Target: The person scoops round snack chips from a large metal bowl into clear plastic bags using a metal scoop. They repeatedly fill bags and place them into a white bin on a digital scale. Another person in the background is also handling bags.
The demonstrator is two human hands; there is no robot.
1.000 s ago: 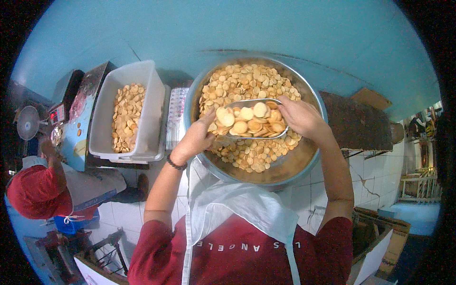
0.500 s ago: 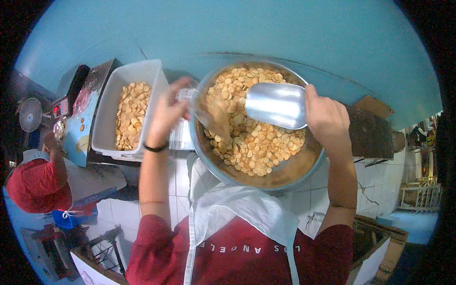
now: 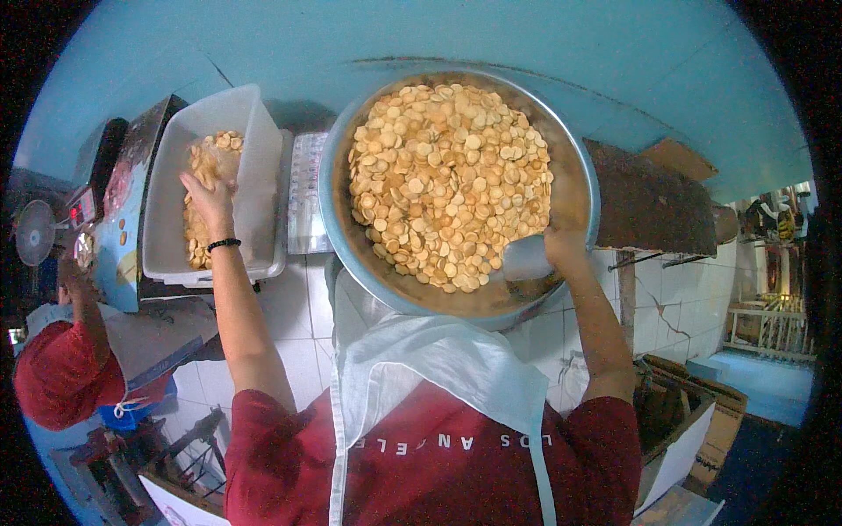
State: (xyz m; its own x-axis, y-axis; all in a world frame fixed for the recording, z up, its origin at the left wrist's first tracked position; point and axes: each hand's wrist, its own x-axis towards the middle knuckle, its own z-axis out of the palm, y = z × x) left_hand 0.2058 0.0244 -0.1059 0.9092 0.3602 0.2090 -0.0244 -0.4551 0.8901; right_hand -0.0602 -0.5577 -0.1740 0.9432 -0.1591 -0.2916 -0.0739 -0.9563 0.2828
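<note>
A large round metal basin (image 3: pixel 572 167) holds a heap of small round tan biscuits (image 3: pixel 452 175). My right hand (image 3: pixel 568 249) grips a metal scoop (image 3: pixel 524 258), its blade low against the biscuits at the basin's near right side. To the left, my left hand (image 3: pixel 210 203) reaches down into a white plastic bin (image 3: pixel 260 175). Its fingers are closed around a clear plastic bag (image 3: pixel 223 161) with biscuits in it. More biscuits or filled bags lie in the bin under that hand; which of the two I cannot tell.
A stack of clear plastic bags (image 3: pixel 307 188) lies between bin and basin. At far left a co-worker in a red shirt (image 3: pixel 70 368) stands by a blue-topped table (image 3: pixel 123 254) with a scale (image 3: pixel 83 209). A dark bench (image 3: pixel 653 197) flanks the basin; a blue wall (image 3: pixel 421 31) rises behind.
My left hand has carried the plastic bag from the basin's left rim into the white bin. The scoop has come down from above the heap to the basin's near right side.
</note>
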